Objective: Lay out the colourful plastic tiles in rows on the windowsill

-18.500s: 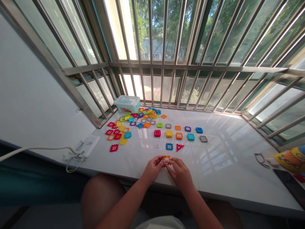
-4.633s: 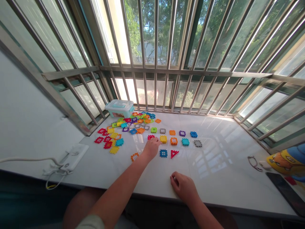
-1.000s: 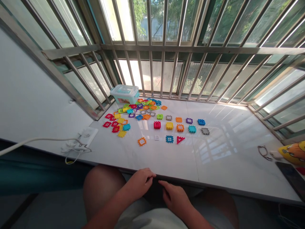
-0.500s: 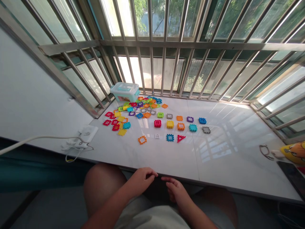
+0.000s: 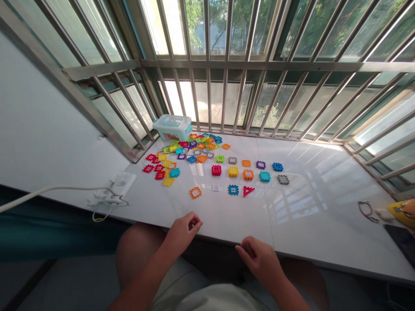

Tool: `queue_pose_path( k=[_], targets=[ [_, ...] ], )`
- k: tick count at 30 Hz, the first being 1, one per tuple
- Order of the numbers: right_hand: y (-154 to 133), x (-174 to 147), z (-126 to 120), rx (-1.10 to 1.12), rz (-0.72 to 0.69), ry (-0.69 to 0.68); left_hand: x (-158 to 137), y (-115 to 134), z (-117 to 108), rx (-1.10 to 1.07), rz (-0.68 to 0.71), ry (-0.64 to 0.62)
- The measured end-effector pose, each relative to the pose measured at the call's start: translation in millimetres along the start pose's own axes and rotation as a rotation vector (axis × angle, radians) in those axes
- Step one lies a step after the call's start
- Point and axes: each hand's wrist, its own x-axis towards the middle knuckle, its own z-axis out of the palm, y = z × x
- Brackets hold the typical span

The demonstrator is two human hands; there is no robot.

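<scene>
My left hand (image 5: 184, 230) hovers over the near edge of the white tabletop (image 5: 223, 218), its fingers curled in with nothing visible in them. My right hand (image 5: 260, 257) is at the same edge further right, also with bent fingers and no object showing. Neither touches a block. Nearest to the left hand lies an orange square block piece (image 5: 195, 192) with a white insert. To its right are a small white window piece (image 5: 215, 188), a blue window-frame square (image 5: 233, 190) and a red triangle (image 5: 248, 191).
Behind them sit rows of toothed blocks, including a red stack (image 5: 216, 170) and a yellow stack (image 5: 233, 172). A loose coloured pile (image 5: 175, 162) lies left, before a lidded box (image 5: 172, 127). A power strip (image 5: 123, 183) is far left; glasses (image 5: 368, 211) and a phone (image 5: 400, 242) are right.
My hands have moved apart: the left went left and up over the table edge, the right went right. Fingers of the right hand have curled in. The blocks have stayed put.
</scene>
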Motion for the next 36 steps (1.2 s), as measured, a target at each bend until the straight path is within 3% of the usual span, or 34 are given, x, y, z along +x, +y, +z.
queue_pose_path(
  k=[2, 6, 9, 14, 19, 23, 26, 31, 36],
  targets=[
    [9.3, 10.0, -11.6, -0.131, -0.079, 0.072, 10.1, -8.1, -7.1, 0.05, 0.079, 0.102],
    [26.1, 26.0, -14.8, -0.302, -0.103, 0.157, 39.4, -25.0, -15.1, 0.172, 0.234, 0.322],
    [30.8, 30.0, -7.8, -0.394, -0.176, 0.211, 65.3, -32.5, -16.5, 0.273, 0.253, 0.367],
    [30.8, 28.4, -1.3, -0.42, -0.198, 0.254, 100.0, -32.7, -20.9, 0.331, 0.211, 0.295],
    [32.2, 28.0, -2.2, -0.403, -0.199, 0.237, 105.0, -19.1, -20.4, 0.244, 0.298, 0.202],
    [28.2, 34.3, -5.4, -0.355, -0.141, 0.174, 89.6, 4.5, -2.5, 0.105, 0.41, 0.069],
    [18.4, 46.1, -6.9, -0.281, -0.185, 0.092, 78.6, 23.4, 17.3, -0.006, 0.459, -0.016],
    [-1.4, 75.4, -0.7, -0.246, -0.343, 0.084, 72.8, 41.7, 47.1, -0.201, 0.432, -0.14],
    [-5.5, 100.9, 6.0, -0.256, -0.428, 0.011, 71.4, 44.1, 63.1, -0.404, 0.349, -0.221]
  ],
)
